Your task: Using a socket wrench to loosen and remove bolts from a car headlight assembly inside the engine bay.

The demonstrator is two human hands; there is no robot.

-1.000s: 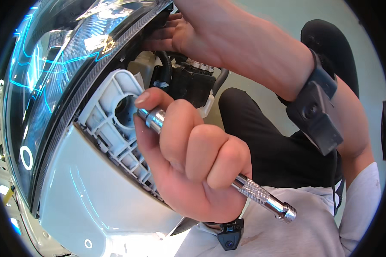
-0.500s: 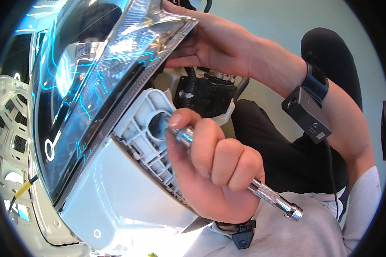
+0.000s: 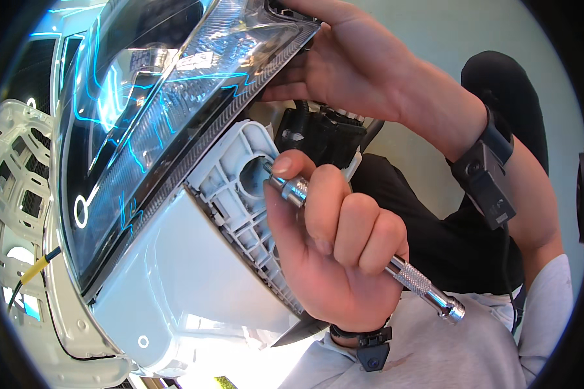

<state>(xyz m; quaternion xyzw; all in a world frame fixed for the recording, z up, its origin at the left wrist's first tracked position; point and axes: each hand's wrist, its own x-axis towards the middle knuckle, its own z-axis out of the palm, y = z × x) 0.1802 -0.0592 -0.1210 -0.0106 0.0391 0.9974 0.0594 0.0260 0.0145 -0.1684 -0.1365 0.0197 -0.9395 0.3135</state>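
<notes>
Item: chrome knurled-handled tool, one, just right of centre; axis from ten o'clock to four, far end jutting free past my little finger.

Item: my left hand, palm toward me, three fingers clamped on the tool's shaft, thumb and forefinger together at its ten-o'clock end. That end overlaps the round opening of a white ribbed bracket; contact, cannot tell.

Item: my right hand, at one o'clock, fingers reaching behind the edge of a clear-lensed headlight; fingertips hidden, grip cannot be told.

Item: glossy pale body panel, at eight o'clock, alongside the bracket.

Item: black wrist-worn camera, on my right wrist, at two o'clock.
</notes>
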